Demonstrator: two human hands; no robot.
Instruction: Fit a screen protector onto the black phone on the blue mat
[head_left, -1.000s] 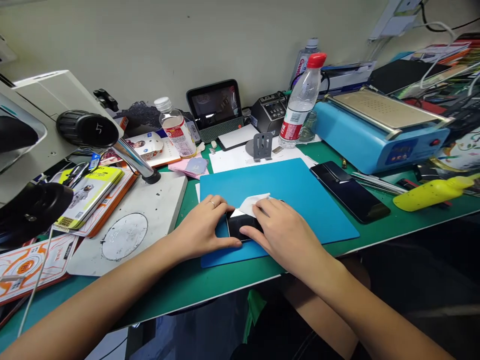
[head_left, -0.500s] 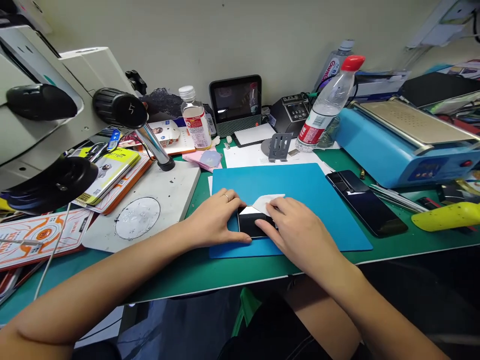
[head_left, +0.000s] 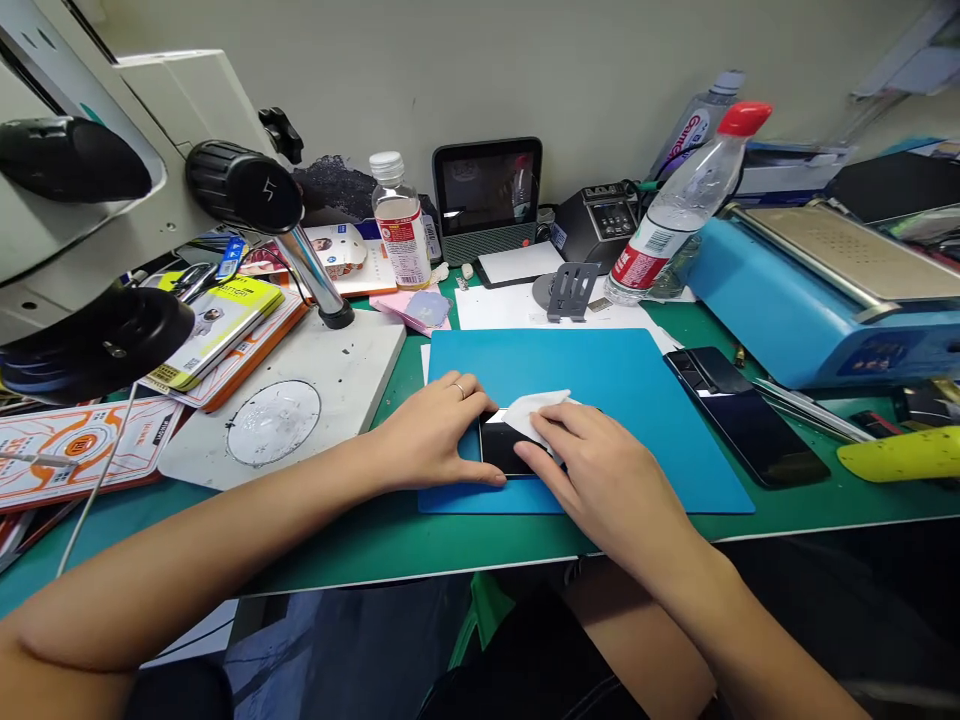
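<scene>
A black, glossy smartphone (head_left: 504, 448) lies flat on the blue mat (head_left: 547, 360), its right part hidden by my right hand. My left hand (head_left: 450, 435), with a ring on one finger, grips the phone's left end between thumb and fingers. Pinched in my right hand (head_left: 596, 455) is a white cloth or wipe (head_left: 529, 412), folded and pressed on the phone's upper surface. Several of my right fingertips are covered by the cloth or the hand itself.
A second dark phone (head_left: 750, 420) lies to the right, near a blue heating plate machine (head_left: 810, 310) and a yellow handle (head_left: 900, 455). Bottles (head_left: 679, 220) and a small display (head_left: 489, 190) stand behind. At left is a microscope stand (head_left: 300, 365).
The view has shifted a little, so background things sit differently in the picture. Both hands keep their grips; the white cloth has changed its fold slightly on the phone.
</scene>
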